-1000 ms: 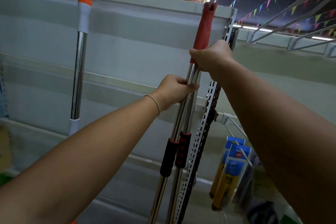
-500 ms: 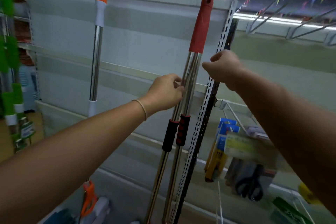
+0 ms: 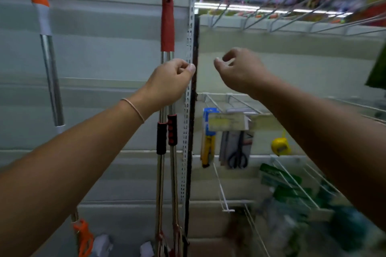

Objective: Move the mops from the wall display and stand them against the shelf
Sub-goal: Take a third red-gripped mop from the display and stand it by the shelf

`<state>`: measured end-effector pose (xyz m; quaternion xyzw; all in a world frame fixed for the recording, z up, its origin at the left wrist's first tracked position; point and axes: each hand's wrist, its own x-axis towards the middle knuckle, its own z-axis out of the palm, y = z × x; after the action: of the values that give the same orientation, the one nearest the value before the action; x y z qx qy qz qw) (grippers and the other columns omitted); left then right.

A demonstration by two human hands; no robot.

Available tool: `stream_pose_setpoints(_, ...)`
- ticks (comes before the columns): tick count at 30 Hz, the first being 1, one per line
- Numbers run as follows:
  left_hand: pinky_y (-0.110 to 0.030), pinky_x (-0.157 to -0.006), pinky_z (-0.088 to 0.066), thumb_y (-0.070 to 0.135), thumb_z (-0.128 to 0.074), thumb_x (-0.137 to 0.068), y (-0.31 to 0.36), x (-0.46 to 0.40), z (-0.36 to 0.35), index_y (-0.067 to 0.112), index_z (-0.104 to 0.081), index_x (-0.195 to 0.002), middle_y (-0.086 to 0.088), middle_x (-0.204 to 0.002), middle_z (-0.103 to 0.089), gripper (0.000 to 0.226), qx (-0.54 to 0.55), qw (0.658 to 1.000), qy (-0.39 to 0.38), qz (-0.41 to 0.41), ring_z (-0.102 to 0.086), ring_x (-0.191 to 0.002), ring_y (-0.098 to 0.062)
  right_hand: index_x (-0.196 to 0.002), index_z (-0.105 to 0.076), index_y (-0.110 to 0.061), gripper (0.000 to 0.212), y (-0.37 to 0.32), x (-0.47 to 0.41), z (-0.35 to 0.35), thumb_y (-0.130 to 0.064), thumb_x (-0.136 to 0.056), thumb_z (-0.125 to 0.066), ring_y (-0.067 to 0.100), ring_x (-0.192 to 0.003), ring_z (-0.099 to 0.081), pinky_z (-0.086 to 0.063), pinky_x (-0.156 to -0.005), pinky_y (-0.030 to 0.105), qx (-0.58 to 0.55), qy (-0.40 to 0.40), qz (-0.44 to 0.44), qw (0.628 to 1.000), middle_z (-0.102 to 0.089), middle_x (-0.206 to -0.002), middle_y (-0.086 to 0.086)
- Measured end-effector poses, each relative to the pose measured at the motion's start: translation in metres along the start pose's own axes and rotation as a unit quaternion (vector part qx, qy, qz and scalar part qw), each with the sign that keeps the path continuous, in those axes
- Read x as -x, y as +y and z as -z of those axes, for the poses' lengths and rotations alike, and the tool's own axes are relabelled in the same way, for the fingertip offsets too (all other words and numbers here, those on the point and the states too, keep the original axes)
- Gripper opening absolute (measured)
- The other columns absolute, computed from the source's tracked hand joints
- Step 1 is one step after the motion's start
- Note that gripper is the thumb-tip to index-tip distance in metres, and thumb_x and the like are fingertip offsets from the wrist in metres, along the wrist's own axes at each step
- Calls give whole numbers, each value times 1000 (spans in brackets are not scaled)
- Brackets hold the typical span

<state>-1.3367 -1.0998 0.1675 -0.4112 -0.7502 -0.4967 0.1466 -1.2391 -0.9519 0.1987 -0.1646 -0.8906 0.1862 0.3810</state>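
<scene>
Two mop poles (image 3: pixel 167 52) at centre, before the wall panel (image 3: pixel 104 48); third mop (image 3: pixel 51 77) at 9 o'clock; slotted post (image 3: pixel 189 110) beside them at 3 o'clock; scissors (image 3: pixel 238 157) at 4 o'clock.

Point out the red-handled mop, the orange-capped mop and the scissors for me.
red-handled mop (image 3: pixel 167 27): head view, on its red grip sleeve.
orange-capped mop (image 3: pixel 51 71): head view, on its steel shaft.
scissors (image 3: pixel 238 157): head view, on the black handles.

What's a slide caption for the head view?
Left hand grips the red-handled mops on the wall display; right hand hovers free beside them.
</scene>
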Motion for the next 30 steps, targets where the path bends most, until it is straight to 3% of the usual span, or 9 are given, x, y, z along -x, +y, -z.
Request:
stream_pose_setpoints(5,-36,-84,-51,38,-47,-97,28,28,-32,17,-63,-112,-3,-94,-69,30,31,996,-46,-72,-64,-86,-21,-125,-59,-14,46,29,52,34,-49,-96,-50,26,-109,-63,-47,-91,32,70,51,-36,996,-68,-120,9)
stream_pose_setpoints(9,-24,-81,-45,33,-50,-97,58,49,-73,13,-59,-124,-2,-104,-65,35,59,991,-40,-112,-60,-90,-14,-123,-59,-13,44,57,95,65,-47,-97,-49,28,-109,-63,-49,-95,38,125,53,-83,987,-70,-118,9)
stream_pose_setpoints(13,-24,-85,-46,28,-53,-96,97,66,-115,11,-60,-123,-5,-105,-68,33,91,979,-81,-165,-64,-93,-18,-124,-59,-11,43,88,135,113,-44,-98,-49,28,-110,-63,-48,-96,38,165,77,-129,975,-70,-118,11)
stream_pose_setpoints(17,-22,-82,-42,30,-54,-95,134,80,-163,14,-61,-121,4,-96,-63,31,99,962,-160,-196,-61,-89,-15,-122,-61,-11,43,125,176,160,-45,-98,-49,30,-106,-63,-50,-93,44,185,101,-180,961,-69,-115,11)
stream_pose_setpoints(21,-23,-81,-40,31,-52,-96,178,94,-221,12,-59,-123,-6,-106,-67,33,93,943,-227,-223,-58,-89,-14,-117,-63,-12,42,168,211,207,-46,-98,-49,27,-105,-63,-47,-92,34,206,116,-230,944,-70,-111,8)
stream_pose_setpoints(25,-27,-85,-45,32,-49,-97,226,113,-283,12,-56,-126,-8,-115,-66,35,94,928,-275,-233,-59,-96,-17,-118,-63,-13,43,214,240,253,-47,-97,-48,24,-106,-62,-48,-94,37,221,113,-263,932,-71,-106,5)
stream_pose_setpoints(30,-31,-89,-48,33,-49,-97,287,131,-364,11,-57,-125,-10,-115,-68,36,88,911,-315,-252,-62,-105,-25,-119,-63,-13,42,274,271,313,-47,-97,-51,24,-108,-62,-47,-91,33,259,93,-298,914,-70,-114,6)
